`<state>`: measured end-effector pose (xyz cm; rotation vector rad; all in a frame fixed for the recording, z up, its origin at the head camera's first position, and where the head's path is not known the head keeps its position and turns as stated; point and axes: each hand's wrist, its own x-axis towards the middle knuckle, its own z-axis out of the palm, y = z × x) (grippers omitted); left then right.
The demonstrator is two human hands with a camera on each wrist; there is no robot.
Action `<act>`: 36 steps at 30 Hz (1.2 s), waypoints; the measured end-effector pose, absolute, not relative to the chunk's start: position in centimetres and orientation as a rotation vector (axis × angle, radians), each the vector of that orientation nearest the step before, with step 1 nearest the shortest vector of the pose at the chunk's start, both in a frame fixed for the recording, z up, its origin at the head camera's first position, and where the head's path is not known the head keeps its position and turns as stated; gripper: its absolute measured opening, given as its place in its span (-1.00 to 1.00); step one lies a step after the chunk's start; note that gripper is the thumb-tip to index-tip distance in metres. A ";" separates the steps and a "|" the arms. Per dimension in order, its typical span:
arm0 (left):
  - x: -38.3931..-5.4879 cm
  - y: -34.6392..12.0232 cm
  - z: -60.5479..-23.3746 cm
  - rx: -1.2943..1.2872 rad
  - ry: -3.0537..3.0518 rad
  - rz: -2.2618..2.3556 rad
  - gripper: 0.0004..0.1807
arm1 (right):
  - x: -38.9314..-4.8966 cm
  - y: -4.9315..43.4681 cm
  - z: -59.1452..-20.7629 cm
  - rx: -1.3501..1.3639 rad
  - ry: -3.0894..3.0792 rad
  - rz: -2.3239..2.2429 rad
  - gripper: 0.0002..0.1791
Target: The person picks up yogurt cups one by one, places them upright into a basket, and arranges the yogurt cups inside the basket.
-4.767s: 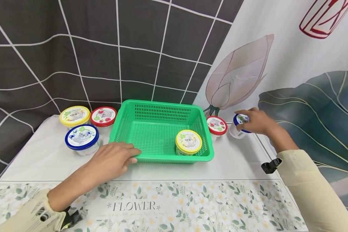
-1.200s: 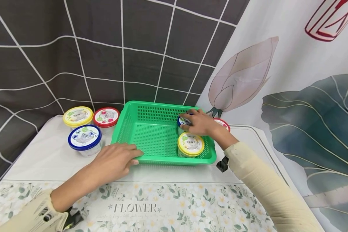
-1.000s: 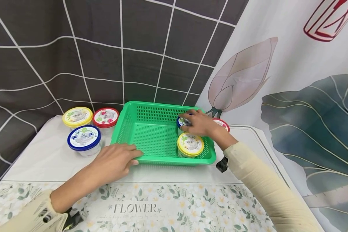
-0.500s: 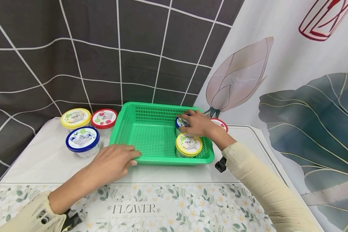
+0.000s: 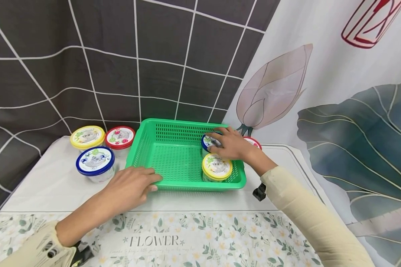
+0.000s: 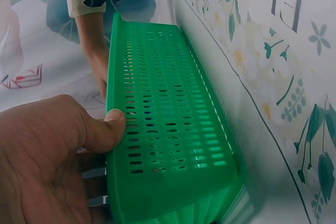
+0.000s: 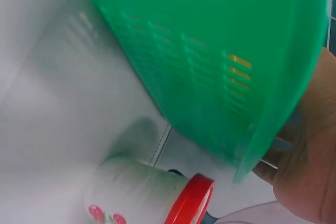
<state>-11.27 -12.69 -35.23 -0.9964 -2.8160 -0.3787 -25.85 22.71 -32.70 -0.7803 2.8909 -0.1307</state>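
Note:
A green plastic basket (image 5: 183,184) stands on the table. My left hand (image 5: 133,185) pinches its near rim towards the left corner; the left wrist view shows the thumb (image 6: 114,121) against the outer wall and the fingers behind the rim. Inside the basket's right end sit a yellow-lidded tub (image 5: 217,167) and, behind it, a blue-lidded tub (image 5: 208,142). My right hand (image 5: 234,144) reaches over the right rim, its loosened fingers over the right part of the blue lid. Just outside that end, a red-lidded tub (image 7: 191,200) stands, partly hidden by my right hand in the head view.
Left of the basket stand a yellow-lidded tub (image 5: 87,136), a red-lidded tub (image 5: 120,137) and a blue-lidded tub (image 5: 95,161), close together. A dark checked curtain (image 5: 107,70) hangs behind. A flower-patterned cloth (image 5: 194,237) covers the front of the table.
My right hand took the blue-lidded tub from the table at right into the basket behind the yellow-lidded one. It has since slid slightly right, baring more lid. My left hand stays on the rim.

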 end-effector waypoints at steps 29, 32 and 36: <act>-11.2 -12.7 -35.5 -1.009 -2.799 -0.384 -0.73 | -25.7 29.6 -32.2 -0.607 2.960 -0.128 -0.31; -11.3 -12.8 -35.5 -1.007 -2.800 -0.391 -0.72 | -25.8 30.0 -32.4 -0.580 2.968 -0.149 -0.28; -11.3 -12.7 -35.4 -1.011 -2.792 -0.401 -0.72 | -25.8 30.8 -32.5 -0.562 2.981 -0.164 -0.28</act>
